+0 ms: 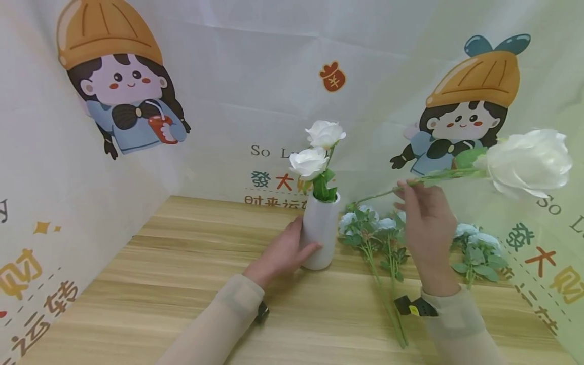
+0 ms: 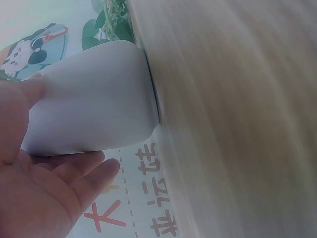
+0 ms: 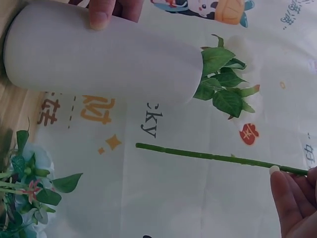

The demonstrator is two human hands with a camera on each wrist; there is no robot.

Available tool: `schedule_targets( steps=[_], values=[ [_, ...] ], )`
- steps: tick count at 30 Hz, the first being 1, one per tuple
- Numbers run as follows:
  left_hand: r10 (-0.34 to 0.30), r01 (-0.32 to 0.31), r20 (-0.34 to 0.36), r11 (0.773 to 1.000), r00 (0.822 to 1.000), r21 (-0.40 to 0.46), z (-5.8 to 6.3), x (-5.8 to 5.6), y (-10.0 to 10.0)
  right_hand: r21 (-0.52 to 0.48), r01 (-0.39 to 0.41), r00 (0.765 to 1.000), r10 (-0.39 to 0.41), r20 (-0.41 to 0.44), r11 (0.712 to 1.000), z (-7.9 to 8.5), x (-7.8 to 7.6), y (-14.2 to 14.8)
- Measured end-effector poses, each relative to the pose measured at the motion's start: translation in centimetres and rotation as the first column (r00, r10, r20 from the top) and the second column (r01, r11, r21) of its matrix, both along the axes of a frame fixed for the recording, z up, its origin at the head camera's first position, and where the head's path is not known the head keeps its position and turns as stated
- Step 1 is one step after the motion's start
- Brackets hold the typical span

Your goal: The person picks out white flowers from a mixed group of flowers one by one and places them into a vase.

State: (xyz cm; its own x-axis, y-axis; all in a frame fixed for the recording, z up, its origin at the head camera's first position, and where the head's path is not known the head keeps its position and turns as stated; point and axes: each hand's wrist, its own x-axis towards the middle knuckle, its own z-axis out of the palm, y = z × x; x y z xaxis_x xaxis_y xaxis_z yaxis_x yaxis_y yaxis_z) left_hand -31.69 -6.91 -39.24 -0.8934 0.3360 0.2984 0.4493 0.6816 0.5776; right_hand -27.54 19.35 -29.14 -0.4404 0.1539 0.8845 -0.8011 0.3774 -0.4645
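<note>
A white vase (image 1: 318, 233) stands upright on the wooden table, with two white roses (image 1: 325, 134) and green leaves rising from its mouth. My left hand (image 1: 280, 251) grips the vase low on its side, thumb across the front and fingers behind. To the right of the vase, my right hand (image 1: 429, 223) pinches the green stem (image 3: 213, 156) of another white rose (image 1: 529, 162). That rose's large bloom points right, and its bare stem end points left towards the vase, apart from it in the right wrist view.
Pale blue flowers (image 1: 365, 223) with long green stems lie on the table (image 1: 182, 284) right of the vase. Another pale blue bunch (image 1: 479, 251) lies farther right, beyond my right wrist. A printed cloth (image 1: 246, 66) hangs behind and at both sides of the table.
</note>
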Motion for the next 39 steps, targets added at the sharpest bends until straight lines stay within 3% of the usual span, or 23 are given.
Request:
schedule_targets(
  steps=[5,14,30,39],
  values=[
    [0.002,-0.002,0.0,1.0,1.0,-0.008,0.0,-0.1,0.1,-0.068,-0.063,0.998,0.061,-0.034,0.996,1.4,1.8,-1.2],
    [0.005,-0.005,0.008,1.0,1.0,-0.002,0.1,0.0,0.1,-0.05,-0.05,0.994,0.045,-0.097,0.997,2.6,3.4,-2.0],
    [0.011,-0.011,0.014,1.0,1.0,-0.011,0.0,0.0,0.2,-0.076,-0.148,0.982,0.138,-0.129,0.986,2.0,2.8,-2.1],
    [0.0,-0.001,0.01,1.0,1.0,0.013,-0.2,-0.2,0.1,-0.044,-0.132,0.981,0.124,-0.149,0.99,1.8,2.6,-2.5]
  ],
)
